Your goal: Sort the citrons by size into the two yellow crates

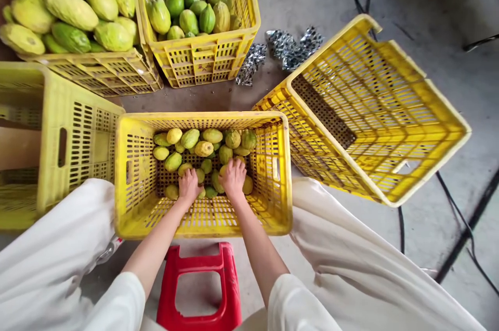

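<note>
Both hands reach down into a yellow plastic crate [284, 216] between the knees. On its slotted floor lie several oval green-yellow fruits [189, 138], papaya-like in look. My left hand [189, 185] is curled over a fruit near the middle, with part of that fruit showing by the thumb. A little to its right, my right hand [233, 177] has its bent fingers round another yellowish fruit, largely covered by the hand. Between the two hands are more green fruits [211, 192], and a yellow fruit [248, 185] lies just right of my right hand.
Behind stand a crate heaped with large fruits [72, 9] and another crate [202, 55] of fruits. A tilted yellow crate [390, 113] is at right, another crate [78, 138] at left. A red stool [230, 289], crumpled silvery sheet [288, 48] and black cables [452, 201] are on the floor.
</note>
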A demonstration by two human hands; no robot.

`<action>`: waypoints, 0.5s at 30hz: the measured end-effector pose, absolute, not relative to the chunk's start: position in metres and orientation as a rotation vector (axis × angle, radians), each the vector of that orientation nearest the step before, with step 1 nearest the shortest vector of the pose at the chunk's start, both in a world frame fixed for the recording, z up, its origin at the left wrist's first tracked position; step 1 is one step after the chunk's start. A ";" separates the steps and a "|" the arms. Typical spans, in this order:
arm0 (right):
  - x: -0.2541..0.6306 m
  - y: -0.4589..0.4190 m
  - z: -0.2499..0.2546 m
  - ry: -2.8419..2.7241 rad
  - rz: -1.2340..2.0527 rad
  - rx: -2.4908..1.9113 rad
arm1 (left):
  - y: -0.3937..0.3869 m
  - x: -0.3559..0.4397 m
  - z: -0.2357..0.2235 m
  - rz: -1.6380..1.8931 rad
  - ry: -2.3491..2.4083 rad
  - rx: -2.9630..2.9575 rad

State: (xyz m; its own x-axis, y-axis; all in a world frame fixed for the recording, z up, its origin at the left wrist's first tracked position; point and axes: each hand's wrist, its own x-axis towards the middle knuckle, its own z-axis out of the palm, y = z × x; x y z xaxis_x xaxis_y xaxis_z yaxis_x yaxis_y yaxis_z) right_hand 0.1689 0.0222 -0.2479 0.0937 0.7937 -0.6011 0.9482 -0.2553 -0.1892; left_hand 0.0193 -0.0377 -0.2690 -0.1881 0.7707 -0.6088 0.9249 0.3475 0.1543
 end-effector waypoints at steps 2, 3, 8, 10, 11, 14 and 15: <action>0.153 0.032 -0.253 1.797 -0.984 2.131 | -0.036 0.018 -0.268 -0.301 2.026 1.433; 0.144 0.037 -0.257 1.776 -1.022 2.145 | -0.036 0.017 -0.267 -0.283 2.036 1.409; 0.111 0.058 -0.281 1.515 -1.103 2.258 | -0.042 -0.002 -0.257 -0.174 2.102 1.270; 0.107 0.062 -0.287 1.420 -1.131 2.296 | -0.047 -0.014 -0.250 -0.031 2.155 1.189; 0.107 0.063 -0.289 1.380 -1.147 2.311 | -0.051 -0.021 -0.246 0.066 2.182 1.142; 0.108 0.067 -0.293 1.303 -1.204 2.339 | -0.062 -0.036 -0.234 0.333 2.246 1.020; 0.107 0.068 -0.294 1.283 -1.222 2.345 | -0.065 -0.039 -0.231 0.397 2.259 0.987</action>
State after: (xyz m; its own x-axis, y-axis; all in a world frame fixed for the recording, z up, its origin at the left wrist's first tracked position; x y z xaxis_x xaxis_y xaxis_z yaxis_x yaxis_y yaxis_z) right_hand 0.1074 0.0683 -0.2939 0.2806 0.6055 -0.7447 0.7732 -0.6023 -0.1984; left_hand -0.0393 -0.0651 -0.2312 -0.5185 0.7387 -0.4307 0.5478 0.6737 0.4960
